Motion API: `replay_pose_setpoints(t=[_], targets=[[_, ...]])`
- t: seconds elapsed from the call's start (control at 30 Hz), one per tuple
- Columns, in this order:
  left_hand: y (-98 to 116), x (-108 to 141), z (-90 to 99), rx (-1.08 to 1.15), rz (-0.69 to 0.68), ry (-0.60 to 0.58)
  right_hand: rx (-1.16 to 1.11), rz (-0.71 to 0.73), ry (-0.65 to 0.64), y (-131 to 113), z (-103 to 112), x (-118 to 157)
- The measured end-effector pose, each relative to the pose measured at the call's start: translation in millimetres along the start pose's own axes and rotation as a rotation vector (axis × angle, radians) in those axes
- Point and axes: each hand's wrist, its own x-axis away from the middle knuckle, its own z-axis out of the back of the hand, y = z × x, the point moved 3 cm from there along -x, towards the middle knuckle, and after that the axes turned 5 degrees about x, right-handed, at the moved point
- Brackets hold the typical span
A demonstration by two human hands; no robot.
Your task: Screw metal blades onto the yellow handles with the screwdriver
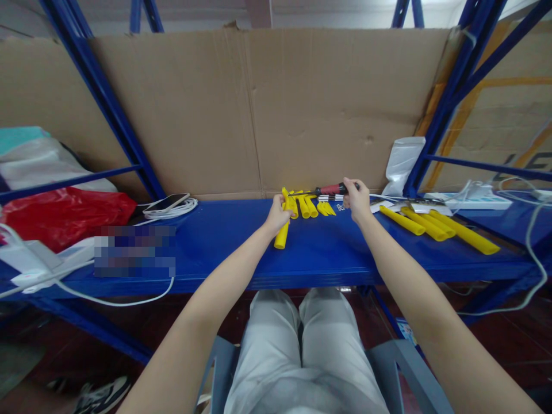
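My left hand [278, 215] is wrapped round a yellow tube [282, 236] whose lower end points toward the table's front edge. In my right hand [356, 198] is the dark end of a screwdriver with a red and black handle [331, 190]. Its thin shaft points left and reaches the upper part of the held tube; whether the tip touches it is too small to tell. Several short yellow pieces [307, 207] lie just right of my left hand. Beside them are small yellow strips [326, 209] and tiny metallic parts [340, 207].
Longer yellow tubes [463, 232] lie at the right of the blue table [224, 241]. A white pouch [403, 164] leans by the right post. Coiled white cable [170, 210], a phone and a red bag [71, 213] are at the left. Cardboard [259, 109] stands behind.
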Motion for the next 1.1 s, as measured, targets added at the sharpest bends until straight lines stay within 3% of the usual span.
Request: replay_pose_setpoints(t=[0.47,0.77,1.1], targets=[[0,1,-1.2,0.016,-0.011,-0.008,-0.121,-0.025,-0.041,-1,0,-1],[3,4,-3.5,0.028,-0.007,-0.033,-0.097,-0.026,0.044,-1,3,1],[1,0,-3.6,0.045,-0.004,-0.021,-0.122,-0.062,0.036,8,3,-10]])
